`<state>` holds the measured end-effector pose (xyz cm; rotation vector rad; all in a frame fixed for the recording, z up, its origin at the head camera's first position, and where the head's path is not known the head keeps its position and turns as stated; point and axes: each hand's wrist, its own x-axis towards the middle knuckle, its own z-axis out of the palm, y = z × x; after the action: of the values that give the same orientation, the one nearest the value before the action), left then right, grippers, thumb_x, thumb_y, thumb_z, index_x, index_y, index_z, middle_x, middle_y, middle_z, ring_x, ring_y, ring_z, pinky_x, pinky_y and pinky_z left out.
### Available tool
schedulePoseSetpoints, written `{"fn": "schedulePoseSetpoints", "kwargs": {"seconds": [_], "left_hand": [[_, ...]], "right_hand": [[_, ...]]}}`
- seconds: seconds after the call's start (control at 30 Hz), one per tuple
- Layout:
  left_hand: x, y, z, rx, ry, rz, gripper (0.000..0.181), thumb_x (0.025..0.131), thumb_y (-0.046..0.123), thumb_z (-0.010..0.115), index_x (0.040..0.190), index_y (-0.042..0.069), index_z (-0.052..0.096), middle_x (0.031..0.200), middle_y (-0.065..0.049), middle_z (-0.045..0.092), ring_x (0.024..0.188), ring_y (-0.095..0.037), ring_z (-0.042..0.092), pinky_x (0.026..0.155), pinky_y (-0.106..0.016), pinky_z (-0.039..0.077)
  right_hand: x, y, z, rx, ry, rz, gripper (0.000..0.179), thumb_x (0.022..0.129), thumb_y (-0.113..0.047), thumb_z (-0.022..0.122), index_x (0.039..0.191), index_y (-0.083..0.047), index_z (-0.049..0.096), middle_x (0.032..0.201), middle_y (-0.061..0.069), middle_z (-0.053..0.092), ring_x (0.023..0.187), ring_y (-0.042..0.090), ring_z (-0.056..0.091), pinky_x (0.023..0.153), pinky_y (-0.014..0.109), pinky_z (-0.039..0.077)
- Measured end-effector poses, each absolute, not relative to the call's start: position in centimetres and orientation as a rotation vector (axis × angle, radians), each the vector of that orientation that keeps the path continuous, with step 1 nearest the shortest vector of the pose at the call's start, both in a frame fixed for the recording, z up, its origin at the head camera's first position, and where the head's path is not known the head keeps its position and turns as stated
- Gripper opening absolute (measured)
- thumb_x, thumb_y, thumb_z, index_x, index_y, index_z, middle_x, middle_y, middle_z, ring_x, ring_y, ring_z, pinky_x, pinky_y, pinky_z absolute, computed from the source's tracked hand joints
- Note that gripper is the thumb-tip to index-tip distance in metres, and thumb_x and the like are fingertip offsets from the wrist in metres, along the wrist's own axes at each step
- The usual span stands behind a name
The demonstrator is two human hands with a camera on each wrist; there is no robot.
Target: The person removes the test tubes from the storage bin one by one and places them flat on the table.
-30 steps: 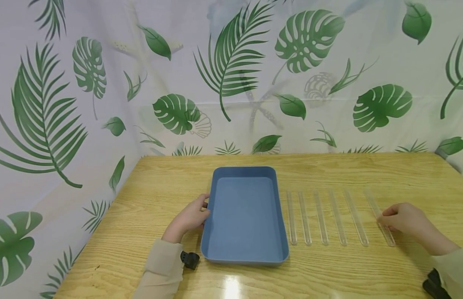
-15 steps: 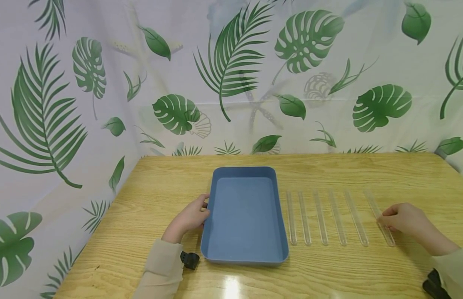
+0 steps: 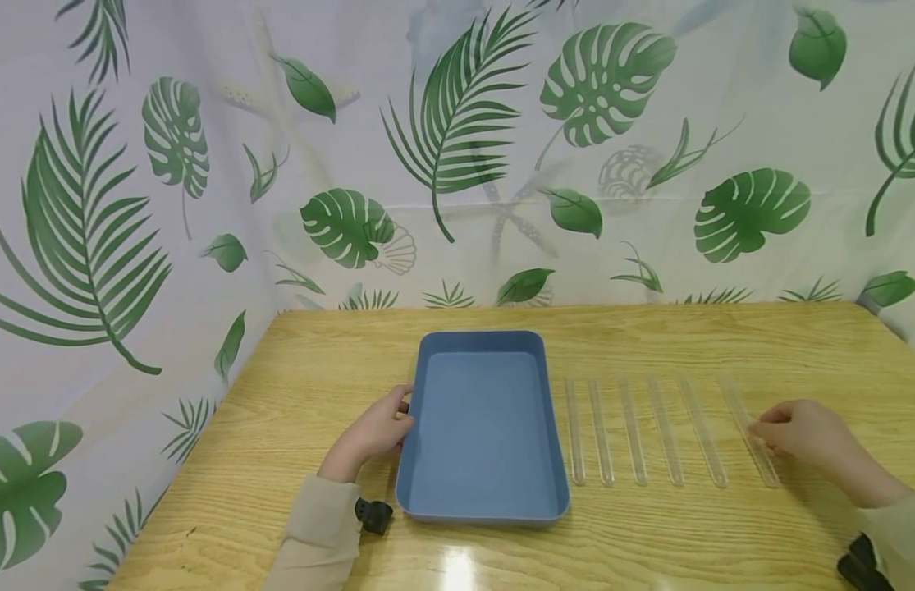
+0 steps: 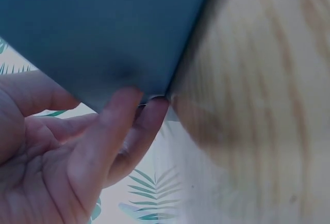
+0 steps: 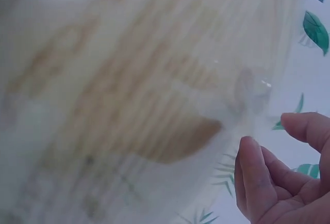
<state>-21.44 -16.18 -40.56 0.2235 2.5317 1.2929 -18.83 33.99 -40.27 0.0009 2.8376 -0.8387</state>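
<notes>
In the head view a blue rectangular tray (image 3: 481,435) stands at the table's middle. My left hand (image 3: 372,431) is at its left side, holding the wall, with the thumb at the rim. In the left wrist view, fingertips (image 4: 135,94) press against the tray's outer wall. Several clear test tubes (image 3: 632,435) lie side by side to the right of the tray, rounded ends toward me. The rightmost test tube (image 3: 739,409) lies slightly apart from the others. My right hand (image 3: 804,435) pinches it around its middle with thumb and fingers; the clear glass barely shows in the right wrist view.
The wooden table (image 3: 339,349) has a bright glare spot near its front edge. Behind and to the left hangs a white cloth (image 3: 457,271) printed with green leaves. Dark wrist cameras (image 3: 374,515) sit at both sleeves.
</notes>
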Motion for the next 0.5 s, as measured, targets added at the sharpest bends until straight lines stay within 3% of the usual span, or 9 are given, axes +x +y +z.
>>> {"fn": "schedulePoseSetpoints", "kwargs": {"seconds": [0.1, 0.23, 0.4, 0.5], "left_hand": [[-21.4, -16.5, -40.6, 0.223, 2.539, 1.282, 0.050, 0.089, 0.005, 0.040, 0.136, 0.000, 0.027, 0.119, -0.025, 0.044, 0.085, -0.025, 0.056, 0.062, -0.034, 0.049], [-21.2, -17.0, -40.1, 0.229, 2.630, 1.193, 0.050, 0.089, 0.008, 0.043, 0.135, -0.002, 0.028, 0.120, -0.025, 0.045, 0.093, -0.029, 0.054, 0.072, -0.038, 0.047], [-20.8, -16.8, -39.0, 0.269, 2.759, 1.097, 0.051, 0.091, 0.013, 0.046, 0.134, -0.005, 0.028, 0.127, -0.025, 0.040, 0.117, -0.037, 0.038, 0.091, -0.047, 0.035], [-20.5, -16.3, -38.2, 0.309, 2.815, 1.089, 0.051, 0.090, 0.015, 0.048, 0.133, -0.006, 0.030, 0.129, -0.024, 0.039, 0.118, -0.036, 0.036, 0.093, -0.047, 0.033]], "right_hand": [[-18.8, 33.6, -39.8, -0.017, 2.884, -0.801, 0.052, 0.087, -0.027, 0.052, 0.102, 0.023, 0.048, 0.087, 0.027, 0.057, 0.072, 0.031, 0.056, 0.060, 0.040, 0.046], [-18.7, 32.0, -39.0, -0.096, 2.984, -0.753, 0.051, 0.087, -0.027, 0.054, 0.103, 0.021, 0.050, 0.091, 0.030, 0.056, 0.079, 0.039, 0.054, 0.062, 0.044, 0.045], [-18.3, 28.9, -37.5, -0.224, 3.049, -0.741, 0.050, 0.086, -0.025, 0.056, 0.108, 0.020, 0.049, 0.094, 0.030, 0.056, 0.085, 0.041, 0.053, 0.066, 0.047, 0.045], [-18.2, 27.0, -36.5, -0.306, 3.077, -0.732, 0.052, 0.087, -0.027, 0.055, 0.111, 0.019, 0.048, 0.101, 0.033, 0.054, 0.090, 0.043, 0.052, 0.069, 0.049, 0.045]]}}
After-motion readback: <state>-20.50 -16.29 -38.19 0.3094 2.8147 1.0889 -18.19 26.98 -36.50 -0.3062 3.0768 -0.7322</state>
